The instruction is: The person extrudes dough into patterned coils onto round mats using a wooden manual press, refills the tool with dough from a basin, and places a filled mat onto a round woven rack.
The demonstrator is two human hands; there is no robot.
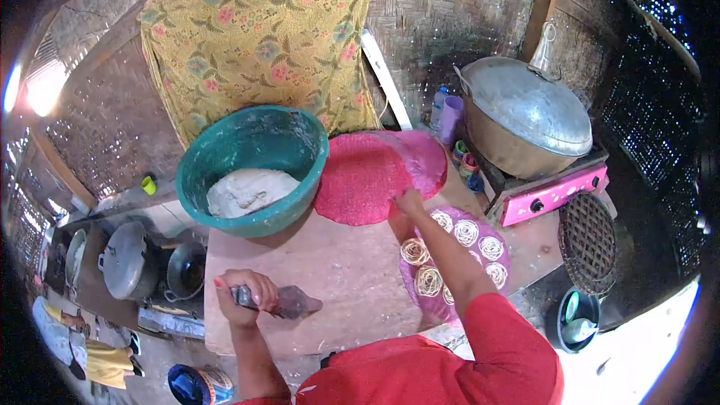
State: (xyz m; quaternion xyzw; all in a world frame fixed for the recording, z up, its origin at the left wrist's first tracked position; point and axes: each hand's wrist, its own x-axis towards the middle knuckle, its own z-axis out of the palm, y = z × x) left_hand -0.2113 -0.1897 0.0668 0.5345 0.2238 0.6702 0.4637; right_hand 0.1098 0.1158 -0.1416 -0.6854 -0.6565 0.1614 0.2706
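My left hand (247, 296) is wrapped round a dark grey, tapered tool (296, 303), whose pointed end lies low over the wooden table (255, 255); its exact kind is unclear. My right hand (410, 202) reaches across to a round red-pink sheet (360, 180), fingers pinched at its near right edge. Beside that forearm, several white lacy spiral rounds (466, 233) rest on a purple-pink sheet (420, 306), with a browner round (414, 252) among them. A big green basin (300, 206) holding a lump of pale dough (251, 191) stands at the table's left.
At the back right, a large lidded pot (525, 105) sits on a pink-fronted stove (551, 196). A woven tray (587, 244) leans against the stove's front. A purple cup (451, 118) stands beside the pot. Pans (127, 261) line the left side, and another person (105, 364) is at lower left.
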